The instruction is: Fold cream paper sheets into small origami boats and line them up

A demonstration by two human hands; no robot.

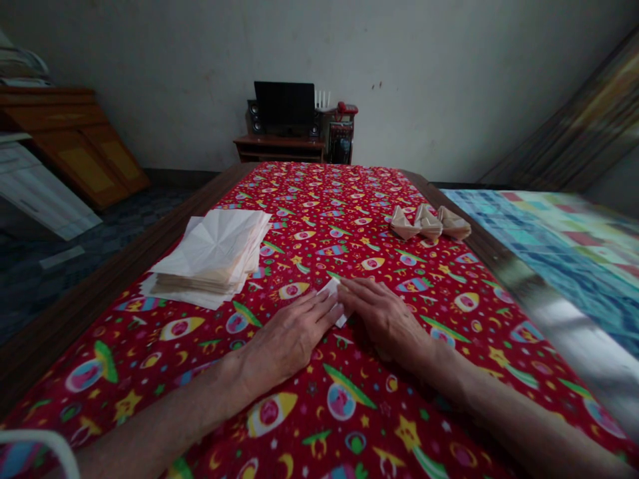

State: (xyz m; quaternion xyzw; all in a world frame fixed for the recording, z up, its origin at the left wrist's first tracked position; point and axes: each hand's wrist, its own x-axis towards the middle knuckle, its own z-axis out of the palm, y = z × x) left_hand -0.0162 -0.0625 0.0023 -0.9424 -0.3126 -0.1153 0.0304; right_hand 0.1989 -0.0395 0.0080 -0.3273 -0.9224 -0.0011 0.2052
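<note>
A small piece of folded white paper point(329, 287) lies on the red patterned cloth in front of me, largely covered by my fingers. My left hand point(293, 332) holds it from the left, fingers close together across it. From the right, my right hand point(383, 318) grips the same paper with bent fingers; its thumb is hidden. To the far left of my hands sits a stack of creased paper sheets point(212, 246), white on top and tan beneath. Several folded tan paper pieces point(428, 223) stand in a row at the back right.
The red cloth point(339, 199) covers most of a dark wooden table point(200, 259). Beyond its far end are a monitor point(284, 106), speakers and a red telephone point(347, 108). A bed point(559, 246) lies along the right, and wooden cabinets point(84, 153) stand at left.
</note>
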